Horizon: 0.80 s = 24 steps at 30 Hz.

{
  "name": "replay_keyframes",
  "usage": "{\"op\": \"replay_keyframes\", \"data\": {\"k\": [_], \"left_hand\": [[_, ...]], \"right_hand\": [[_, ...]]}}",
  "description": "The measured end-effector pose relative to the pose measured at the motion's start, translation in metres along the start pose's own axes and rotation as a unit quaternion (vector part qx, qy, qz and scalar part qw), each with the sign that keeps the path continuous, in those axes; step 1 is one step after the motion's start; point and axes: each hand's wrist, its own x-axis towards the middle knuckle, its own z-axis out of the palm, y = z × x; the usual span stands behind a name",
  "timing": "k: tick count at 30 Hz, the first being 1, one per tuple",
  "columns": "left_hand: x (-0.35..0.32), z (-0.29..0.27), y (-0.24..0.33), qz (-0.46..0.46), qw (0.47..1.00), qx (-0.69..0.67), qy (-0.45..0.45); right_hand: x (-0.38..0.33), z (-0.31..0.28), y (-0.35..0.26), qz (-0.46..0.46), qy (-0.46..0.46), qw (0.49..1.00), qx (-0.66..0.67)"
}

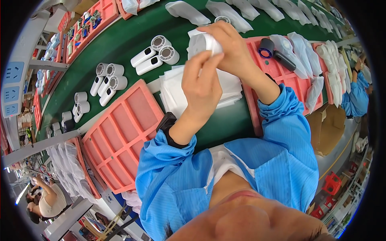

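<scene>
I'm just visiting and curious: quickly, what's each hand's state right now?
Left hand: fingers bent at the thin, white, translucent pouch; whether it grips cannot be told.
Right hand: closed, holding that pouch.

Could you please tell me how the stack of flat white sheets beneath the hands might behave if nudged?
The stack would probably slide and fan out, as its edges already lie unevenly. Single sheets look thin, so each is likely light and floppy. Tipping seems unlikely, since it lies low and broad.

Devices (149, 65) beside left hand (202, 86), bare belt (132, 34) beyond
</scene>
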Motion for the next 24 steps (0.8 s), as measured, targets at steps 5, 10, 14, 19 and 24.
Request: {"op": "replay_keyframes", "data": {"k": [5, 10, 14, 19, 24], "left_hand": [[0.012, -0.005, -0.004, -0.131, 0.99, 0.014, -0.045], [0.021, -0.035, -0.029, -0.203, 0.96, -0.167, -0.096], [0.03, -0.041, -0.022, -0.24, 0.915, -0.325, -0.006], [0.025, -0.03, -0.009, -0.214, 0.965, -0.144, 0.052], [0.018, -0.034, -0.015, -0.133, 0.985, -0.05, 0.097]], "right_hand": [[-0.006, -0.001, -0.01, 0.113, 0.032, 0.991, 0.062], [-0.008, -0.021, -0.022, 0.123, -0.063, 0.919, 0.37], [-0.013, -0.012, 0.0, 0.056, -0.164, 0.948, 0.266], [-0.013, -0.004, -0.004, 0.077, -0.063, 0.994, 0.056], [-0.016, 0.001, -0.019, 0.074, -0.027, 0.997, -0.005]]}}
